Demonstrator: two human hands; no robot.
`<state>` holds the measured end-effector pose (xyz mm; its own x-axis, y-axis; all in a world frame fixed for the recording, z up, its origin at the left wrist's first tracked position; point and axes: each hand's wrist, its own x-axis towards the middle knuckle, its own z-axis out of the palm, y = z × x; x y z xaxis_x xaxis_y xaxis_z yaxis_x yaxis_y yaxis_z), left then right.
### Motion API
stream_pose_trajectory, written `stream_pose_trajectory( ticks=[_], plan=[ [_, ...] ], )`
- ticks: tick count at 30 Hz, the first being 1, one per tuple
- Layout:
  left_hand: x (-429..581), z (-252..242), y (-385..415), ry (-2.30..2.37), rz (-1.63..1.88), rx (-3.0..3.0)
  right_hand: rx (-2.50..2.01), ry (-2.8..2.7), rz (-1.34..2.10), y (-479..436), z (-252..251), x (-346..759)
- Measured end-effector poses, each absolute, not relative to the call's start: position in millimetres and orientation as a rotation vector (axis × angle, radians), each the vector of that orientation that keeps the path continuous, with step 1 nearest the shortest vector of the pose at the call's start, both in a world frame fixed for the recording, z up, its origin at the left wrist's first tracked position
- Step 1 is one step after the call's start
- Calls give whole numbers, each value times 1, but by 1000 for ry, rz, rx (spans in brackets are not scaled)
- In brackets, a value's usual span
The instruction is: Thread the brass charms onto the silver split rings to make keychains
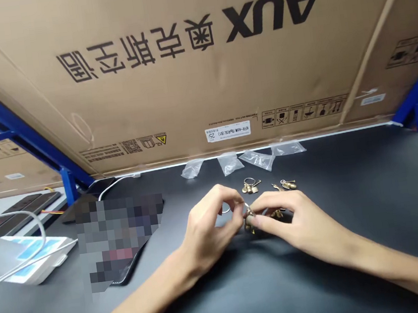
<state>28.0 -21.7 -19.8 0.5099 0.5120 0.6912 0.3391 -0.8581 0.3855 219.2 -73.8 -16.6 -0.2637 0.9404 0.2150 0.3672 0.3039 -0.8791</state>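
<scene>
- Two hands meet at the middle of the dark table (349, 185). The left hand (208, 227) and the right hand (297, 222) both have fingertips pinched together on one key ring (248, 214).
- Each grip is thumb and forefinger closed on that ring. One brass charm (249, 229) hangs below it, just above the table top.
- Two more charm rings (251, 187) lie just beyond the hands, side by side but apart. A third brass piece (277, 214) shows under the right fingers (mostly hidden, so its form is unclear).
- Four small clear bags (230, 163) lie in a row along the table's back edge. I cannot make out anything inside them.
- One large cardboard box (198, 66) stands against that back edge and closes off the far side.
- On the left a blurred flat object (120, 238) lies near the left forearm. Beyond it is one white box (27, 260) with pale cables (38, 223) over it.
- Bare table lies to the right of the hands and in front of the forearms.
</scene>
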Motion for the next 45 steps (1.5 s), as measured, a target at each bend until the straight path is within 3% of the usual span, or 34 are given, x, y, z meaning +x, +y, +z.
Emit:
stream_pose_trajectory(
  ticks=[13, 28, 39, 45],
  plan=[
    [28, -20, -23, 978, 995, 1882, -1259, -1766, 914, -71, -16, 220],
    [29, -20, -24, 896, 1085, 2144, -1232, -1833, 963, -74, -20, 218],
    [32, -15, -35, 902, 847, 2155, -1275, -2002, 511, -75, -28, 217],
    [33, -24, -37, 999, 904, 2198, -1330, -2077, 381, -74, -34, 220]
  ],
)
